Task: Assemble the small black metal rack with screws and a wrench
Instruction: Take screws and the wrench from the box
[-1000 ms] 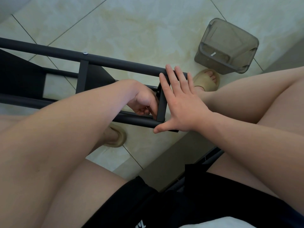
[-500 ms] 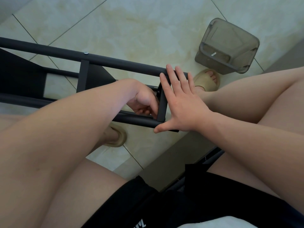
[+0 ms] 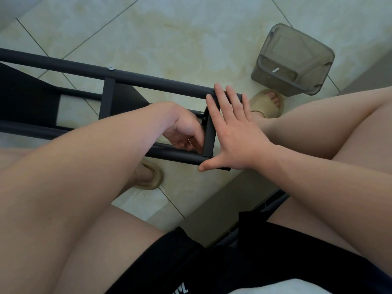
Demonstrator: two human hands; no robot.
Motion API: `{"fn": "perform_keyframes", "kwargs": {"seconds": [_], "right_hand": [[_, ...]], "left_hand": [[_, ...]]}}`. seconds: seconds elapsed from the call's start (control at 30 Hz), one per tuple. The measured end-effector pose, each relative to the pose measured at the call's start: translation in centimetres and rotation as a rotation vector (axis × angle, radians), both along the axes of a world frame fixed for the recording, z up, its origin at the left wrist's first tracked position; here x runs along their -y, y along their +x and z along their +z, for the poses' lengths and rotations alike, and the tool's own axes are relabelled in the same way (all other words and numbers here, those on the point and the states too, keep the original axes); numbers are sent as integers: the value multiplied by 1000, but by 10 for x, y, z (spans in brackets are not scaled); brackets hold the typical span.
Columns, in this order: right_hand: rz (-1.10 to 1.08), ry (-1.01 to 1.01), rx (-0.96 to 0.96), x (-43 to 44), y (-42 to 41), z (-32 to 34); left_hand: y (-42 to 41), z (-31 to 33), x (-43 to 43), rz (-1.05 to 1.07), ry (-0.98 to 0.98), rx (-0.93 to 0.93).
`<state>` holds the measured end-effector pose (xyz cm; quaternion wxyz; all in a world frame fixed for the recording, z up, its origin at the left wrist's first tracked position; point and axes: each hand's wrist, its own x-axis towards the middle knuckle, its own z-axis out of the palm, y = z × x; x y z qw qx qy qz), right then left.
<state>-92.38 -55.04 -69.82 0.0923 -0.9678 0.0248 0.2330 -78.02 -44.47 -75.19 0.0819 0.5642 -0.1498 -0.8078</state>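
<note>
Black metal rack [image 3: 148, 81]: your right hand [image 3: 235, 139] presses flat against its end, grip wide; your left hand [image 3: 184, 131] curls beside the end bar [image 3: 209, 134], its grip's contents unclear.

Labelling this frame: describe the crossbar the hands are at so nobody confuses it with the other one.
The black metal rack lies across the tiled floor, two long tubes running left to right. Two short flat crossbars join them; the target crossbar is at the rack's right end. Unlike the other crossbar, it sits between the left hand and the flat right hand.
</note>
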Motion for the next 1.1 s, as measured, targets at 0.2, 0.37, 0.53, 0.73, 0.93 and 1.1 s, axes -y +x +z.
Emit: {"fn": "perform_keyframes", "kwargs": {"seconds": [0.2, 0.37, 0.53, 0.73, 0.93, 1.1], "right_hand": [[-3, 3, -9, 0, 0, 1], [-1, 2, -2, 0, 0, 0], [0, 6, 0, 0, 0, -1], [-1, 5, 3, 0, 0, 0], [-2, 4, -6, 0, 0, 1], [-4, 8, -4, -1, 0, 0]], "left_hand": [[-2, 0, 2, -18, -23, -7], [0, -1, 0, 4, -30, -19], [3, -1, -2, 14, -25, -8], [0, -2, -2, -9, -1, 23], [-2, -2, 1, -29, -14, 7], [0, -3, 0, -25, -30, -21]]}}
